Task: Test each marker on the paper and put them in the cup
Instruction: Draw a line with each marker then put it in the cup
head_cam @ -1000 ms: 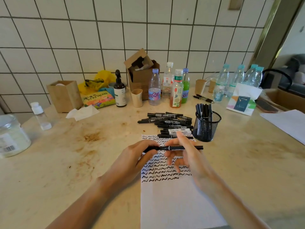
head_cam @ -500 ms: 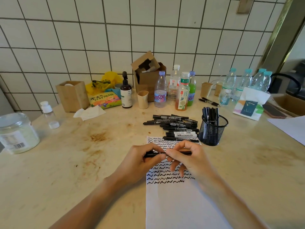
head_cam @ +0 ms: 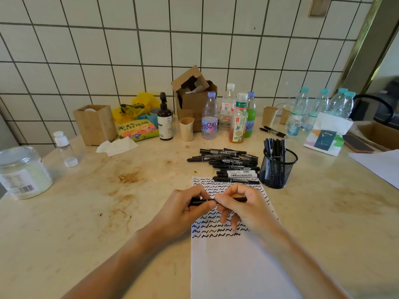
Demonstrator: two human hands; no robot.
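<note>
Fingers (head_cam: 212, 203) of both hands pinch one black marker (head_cam: 241, 199) above one scribbled paper (head_cam: 226, 255), beside one mesh cup (head_cam: 277, 169).

Black wire-mesh cup (head_cam: 277, 169), white paper (head_cam: 233, 266) (matt), stained glossy stone table (head_cam: 86, 212)

Black marker (head_cam: 197, 202) held level over squiggle-covered white paper (head_cam: 235, 266)

Both hands grip it; untested markers (head_cam: 228, 165) heaped beyond the paper; black mesh cup (head_cam: 277, 171) beside them, holding upright markers.
</note>
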